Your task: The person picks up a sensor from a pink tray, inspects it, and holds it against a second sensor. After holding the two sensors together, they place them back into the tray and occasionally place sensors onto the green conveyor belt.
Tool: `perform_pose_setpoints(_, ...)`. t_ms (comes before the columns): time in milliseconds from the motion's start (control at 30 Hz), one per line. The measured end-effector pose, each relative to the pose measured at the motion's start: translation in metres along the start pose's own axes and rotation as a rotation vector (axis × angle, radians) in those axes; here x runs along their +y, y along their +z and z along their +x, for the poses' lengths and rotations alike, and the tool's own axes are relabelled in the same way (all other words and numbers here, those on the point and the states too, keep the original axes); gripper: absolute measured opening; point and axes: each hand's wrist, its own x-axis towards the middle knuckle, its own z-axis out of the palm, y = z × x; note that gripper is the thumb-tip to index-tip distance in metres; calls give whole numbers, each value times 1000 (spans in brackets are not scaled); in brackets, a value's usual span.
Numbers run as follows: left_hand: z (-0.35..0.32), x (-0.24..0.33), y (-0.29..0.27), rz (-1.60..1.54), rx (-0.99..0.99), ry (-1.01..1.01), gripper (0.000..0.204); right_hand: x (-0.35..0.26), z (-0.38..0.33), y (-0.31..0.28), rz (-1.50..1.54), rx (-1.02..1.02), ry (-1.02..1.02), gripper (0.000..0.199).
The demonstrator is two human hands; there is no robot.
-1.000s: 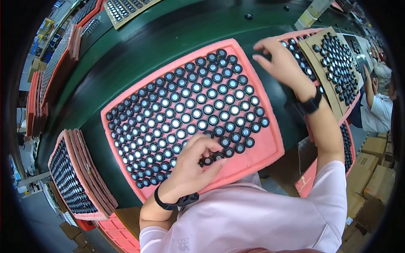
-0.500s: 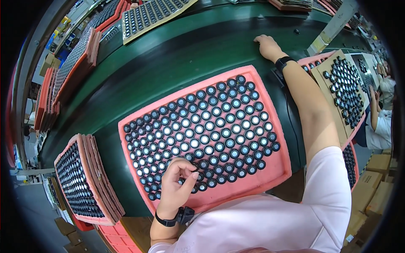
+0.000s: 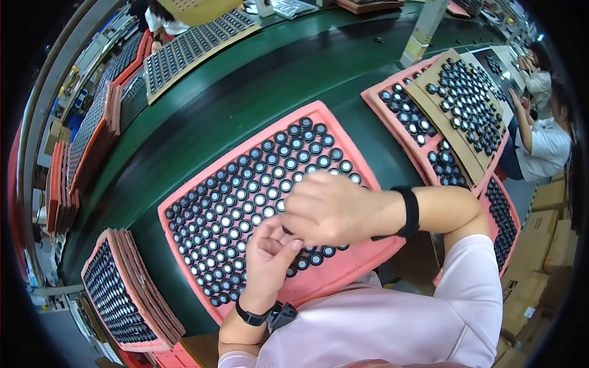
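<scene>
A pink foam tray (image 3: 362, 260) lies in front of me, filled with rows of small round black parts (image 3: 260, 200) with pale shiny centres. Over its near right half my two hands meet. My left hand (image 3: 268, 253) is closed in a pinch at a small black round part (image 3: 286, 230), of which only a dark edge shows. Against those fingertips, from the right, presses my right hand (image 3: 328, 207), its fingers curled and slightly blurred. Whatever the right fingers hold is hidden behind the back of that hand.
The tray rests on a green belt (image 3: 184, 132). Stacked pink trays (image 3: 132, 288) stand at left. At right, a cardboard sheet (image 3: 423, 92) of black parts lies on pink trays. A metal post (image 3: 423, 34) rises behind. Co-workers (image 3: 546, 144) are at right and far left.
My right hand has come back from the far belt to meet my left over the tray. The view has shifted, and a co-worker with a tan sheet now shows at far left.
</scene>
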Motion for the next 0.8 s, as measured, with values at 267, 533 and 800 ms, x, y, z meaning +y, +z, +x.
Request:
perform_pose_setpoints(267,-2,-24,-1,159,6,-29,21,-20,-45,-10,115,125,99,33)
perform_pose_setpoints(533,-1,-31,16,224,-93,31,20,-40,-70,-13,154,132,245,33)
perform_pose_setpoints(800,-24,-16,-8,391,102,115,16,33,-133,-52,-133,195,593,24)
